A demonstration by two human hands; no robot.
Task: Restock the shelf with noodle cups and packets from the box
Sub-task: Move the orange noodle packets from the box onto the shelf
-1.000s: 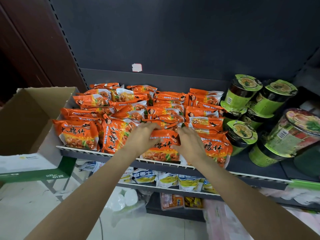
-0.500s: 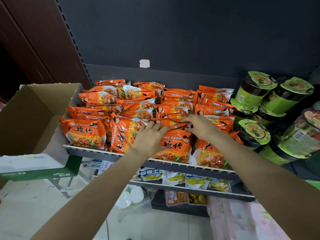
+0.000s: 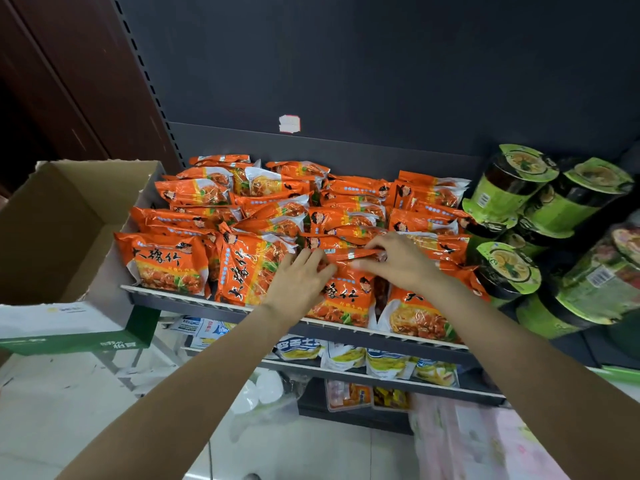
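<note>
Shop: stocked shelf [image 3: 298, 308] of packets [image 3: 166, 268]

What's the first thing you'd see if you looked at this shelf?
A big heap of bright orange noodle packets covers the shelf's middle, where the left hand and right hand handle one packet near the front. Green noodle cups lie stacked at the right, and an open cardboard box sits left.

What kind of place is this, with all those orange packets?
Most likely a small shop. A dark metal shelf is packed with many identical orange noodle packets, green noodle cups are stacked beside them, and an open cardboard box sits at the left for restocking.
</note>
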